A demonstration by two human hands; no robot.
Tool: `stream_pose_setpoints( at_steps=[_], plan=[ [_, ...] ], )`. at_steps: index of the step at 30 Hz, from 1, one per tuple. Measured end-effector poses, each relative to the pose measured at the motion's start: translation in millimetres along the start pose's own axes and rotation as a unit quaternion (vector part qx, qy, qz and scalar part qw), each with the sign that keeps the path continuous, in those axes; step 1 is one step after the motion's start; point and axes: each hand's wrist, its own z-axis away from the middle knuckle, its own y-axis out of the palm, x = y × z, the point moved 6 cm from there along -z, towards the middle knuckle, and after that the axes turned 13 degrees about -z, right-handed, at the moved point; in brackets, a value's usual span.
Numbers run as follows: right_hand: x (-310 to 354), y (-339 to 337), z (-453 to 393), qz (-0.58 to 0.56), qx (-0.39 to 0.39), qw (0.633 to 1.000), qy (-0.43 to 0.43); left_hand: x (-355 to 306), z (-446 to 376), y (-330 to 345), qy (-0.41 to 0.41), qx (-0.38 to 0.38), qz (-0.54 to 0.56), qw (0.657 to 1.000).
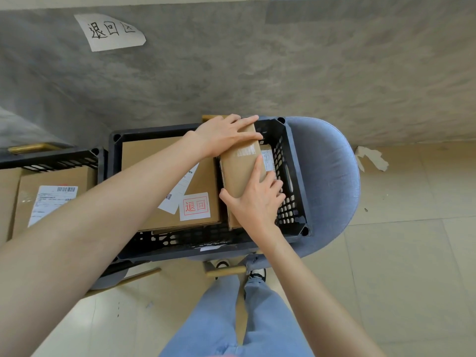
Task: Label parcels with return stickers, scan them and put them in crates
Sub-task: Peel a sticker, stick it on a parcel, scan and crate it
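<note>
Grip, left hand [224,135]: your fingers lie spread and flat over the far end of the narrow parcel [240,164]. Grip, right hand [255,199]: your fingers and thumb curl round its near end, forefinger straight along the top. Parcel: brown carton, tilted, in the 3 o'clock side of the black crate [296,176]. At its 9 o'clock, touching: large parcel [154,161] bearing a red-printed return sticker [195,206]. Crate sits on a blue chair [332,176]. Second crate [51,161] at 9 o'clock.
</note>
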Motion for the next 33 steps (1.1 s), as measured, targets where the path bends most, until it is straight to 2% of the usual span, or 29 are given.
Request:
stream_pose_setpoints(
  at_steps=[14, 33],
  plan=[
    [-19, -10, -11, -0.024, -0.012, 1.0, 0.006, -11, -15, -13, -0.02, 0.003, 0.032, 0.999],
    [17, 3, -15, -0.008, -0.013, 1.0, 0.003, 19, -6, 8, -0.032, -0.026, 0.004, 0.999]
  ],
)
